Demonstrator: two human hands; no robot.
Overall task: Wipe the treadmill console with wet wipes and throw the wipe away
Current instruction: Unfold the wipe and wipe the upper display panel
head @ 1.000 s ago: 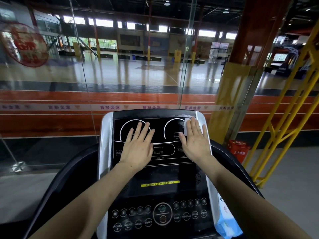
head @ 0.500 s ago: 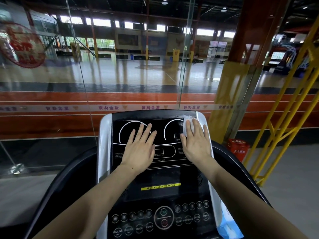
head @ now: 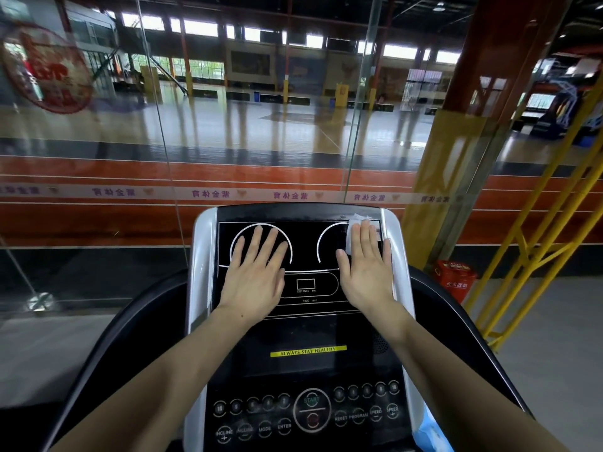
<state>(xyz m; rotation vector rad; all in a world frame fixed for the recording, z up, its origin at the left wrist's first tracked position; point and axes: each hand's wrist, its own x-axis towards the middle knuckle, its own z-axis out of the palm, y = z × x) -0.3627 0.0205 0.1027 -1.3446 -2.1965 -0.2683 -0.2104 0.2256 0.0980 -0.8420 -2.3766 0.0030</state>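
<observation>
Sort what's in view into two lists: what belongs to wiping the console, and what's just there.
Part of the job:
console
wipe, flat under the right hand
left hand, flat on the display
wipes pack, at the console's right edge

Just there:
red box on the floor
yellow railing
glass wall

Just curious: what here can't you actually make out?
- Wet wipe: mostly hidden under the right hand, head view.
- Right dial: partly covered by that hand.
- Blue pack: cut off by the bottom edge.
- Console number buttons: too blurred to read.
- Left hand hides the left dial's centre.
</observation>
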